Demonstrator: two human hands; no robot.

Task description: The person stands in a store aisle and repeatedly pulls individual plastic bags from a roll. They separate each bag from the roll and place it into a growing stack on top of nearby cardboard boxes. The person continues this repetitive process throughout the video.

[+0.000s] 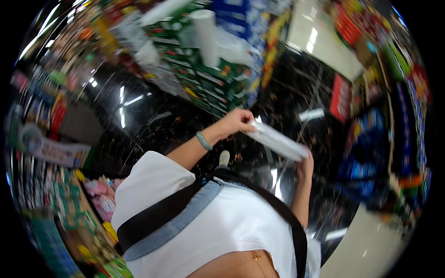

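Observation:
A white roll (278, 139), apparently thin plastic bags, is stretched between my two hands over the dark floor. My left hand (238, 123), with a grey-green bangle on its wrist, pinches the roll's near-left end between thumb and fingers. At the opposite end, my right hand (305, 165) grips the roll; some of its fingers are hidden or blurred. Beyond my left hand is a stack of green printed cartons (208, 83). Another white roll (205, 38) rests on that stack, beside crumpled clear plastic (233, 48).
Glossy black marbled floor (139, 118) runs around me, with pale tiles (358, 243) at lower right. Packed store shelves (38, 173) line the left. On the right are a red box (340, 99) and blue packages (363, 163). A white sign (57, 149) juts out at left.

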